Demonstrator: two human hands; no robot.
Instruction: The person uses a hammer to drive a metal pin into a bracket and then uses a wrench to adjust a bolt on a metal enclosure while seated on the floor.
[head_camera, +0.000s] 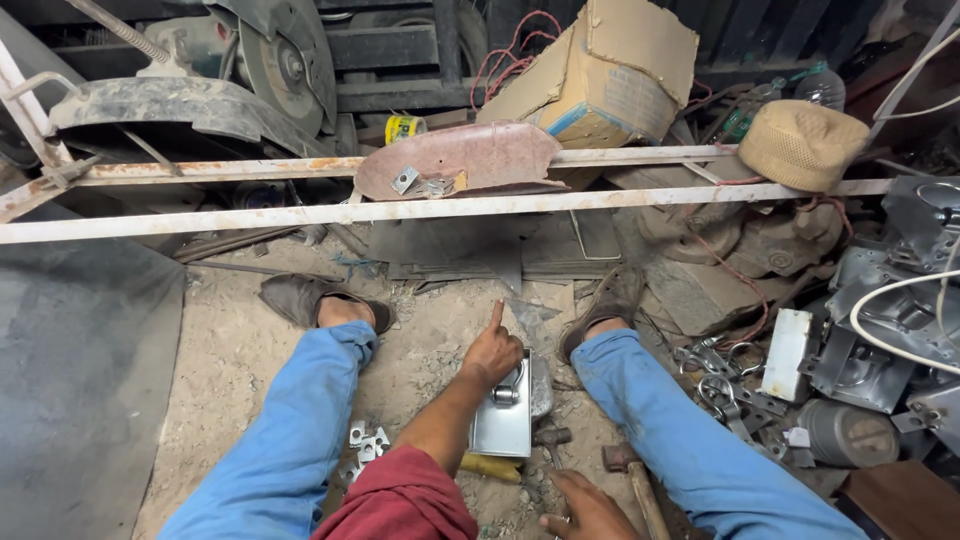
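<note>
I sit on a dusty dirt floor (250, 350) with my legs out in front of me, in blue trousers.

Nearest to me, my right hand (590, 508) rests low by a hammer (640, 490). Its fingers are loosely curled near the wooden handle, but I cannot tell if they grip it.

A bit farther, between my knees, my left hand (492, 352) sits on the top end of a flat shiny metal plate (503, 425). My fingers are bent over the metal loop on the plate, and one finger points straight out, away from me. The plate lies on the floor in the middle, with a yellow piece (490, 466) just beside its near edge.

To the left of my arm, small silver metal bits (365, 445) lie in a little heap on the dirt.

On the right there is a pile of grey metal boxes (880, 330), a white box (788, 352) and some metal rings (715, 385).

Farther off, two long rusty white bars (300, 212) cross from left to right. A curved rusty pan (470, 158) sits on them, and small metal bits (425, 184) lie inside it.

Far back there is a torn cardboard box (610, 75), a tan woven cap (802, 143) on the right and a round saw machine (285, 65) on the left.
</note>
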